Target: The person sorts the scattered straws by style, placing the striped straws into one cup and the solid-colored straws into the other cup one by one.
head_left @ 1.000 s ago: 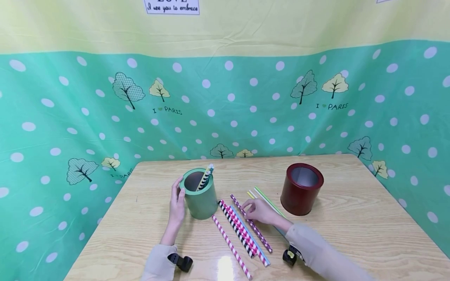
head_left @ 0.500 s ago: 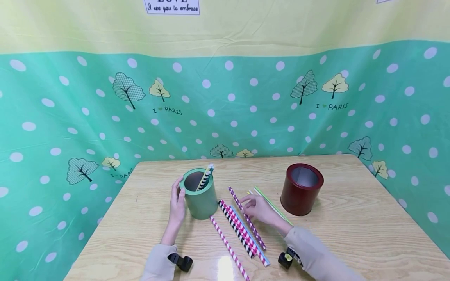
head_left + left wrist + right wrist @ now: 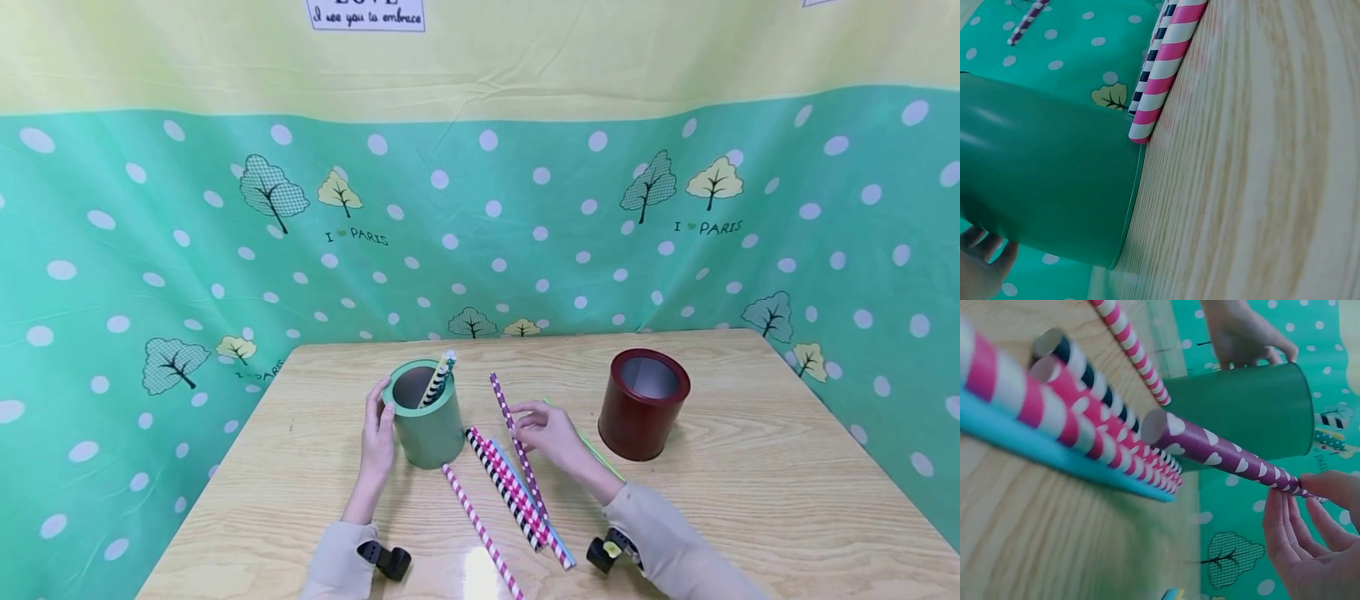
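My left hand [image 3: 378, 440] holds the left side of the upright green can [image 3: 432, 437], its fingers near the rim. Several patterned paper straws [image 3: 437, 385] lean inside that can. Between thumb and fingers, my right hand [image 3: 553, 437] pinches a purple paper straw with white hearts [image 3: 1210, 447]. That straw is tilted and raised off the wood, its near end over the other straws. Below it lie black-striped, pink and blue straws [image 3: 504, 482] side by side. A pink-and-white striped straw [image 3: 480, 527] lies apart, its far end by the can's base.
A dark red can [image 3: 641, 417] stands upright at the right; little of its inside shows. A green straw [image 3: 600, 457] lies partly behind my right hand. The wooden table [image 3: 757, 467] meets a polka-dot cloth backdrop [image 3: 540, 208] at its back edge.
My right hand has lifted the purple straw off the table and shifted it left, toward the green can. The pink-and-white straw has slid slightly left. My left hand stays put.
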Available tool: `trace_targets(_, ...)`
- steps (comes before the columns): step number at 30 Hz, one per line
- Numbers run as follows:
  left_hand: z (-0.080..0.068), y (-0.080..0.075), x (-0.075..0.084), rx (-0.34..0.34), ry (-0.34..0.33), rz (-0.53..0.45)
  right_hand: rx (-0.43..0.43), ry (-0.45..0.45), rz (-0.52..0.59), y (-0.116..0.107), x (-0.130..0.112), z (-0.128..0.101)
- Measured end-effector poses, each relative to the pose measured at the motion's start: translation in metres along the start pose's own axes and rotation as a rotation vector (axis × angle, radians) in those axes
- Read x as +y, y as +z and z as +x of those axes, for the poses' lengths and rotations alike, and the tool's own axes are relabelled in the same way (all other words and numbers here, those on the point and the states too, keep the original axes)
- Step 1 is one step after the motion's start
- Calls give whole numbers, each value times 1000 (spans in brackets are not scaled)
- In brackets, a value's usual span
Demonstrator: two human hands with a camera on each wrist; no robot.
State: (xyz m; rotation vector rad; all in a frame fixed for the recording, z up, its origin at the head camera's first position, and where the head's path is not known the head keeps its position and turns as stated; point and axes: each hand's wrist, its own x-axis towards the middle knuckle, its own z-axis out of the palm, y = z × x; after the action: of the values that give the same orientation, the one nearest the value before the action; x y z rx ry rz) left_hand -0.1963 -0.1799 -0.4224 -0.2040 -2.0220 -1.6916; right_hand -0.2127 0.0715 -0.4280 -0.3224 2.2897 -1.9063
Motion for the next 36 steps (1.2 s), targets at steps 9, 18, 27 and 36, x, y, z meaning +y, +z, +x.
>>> trace_targets(9, -1, -1, -1, 0, -15, 9, 82, 20, 111, 5, -20, 0)
trace_targets(18, -1, -2, -2, -5, -41, 22, 133, 2, 192, 10, -40, 2)
trace_targets(27, 0, -2, -4, -3, -40, 21, 139, -73, 262, 13, -61, 3)
trace_targets(36, 0, -1, -3, -1, -39, 14, 133, -117, 307, 14, -83, 5)
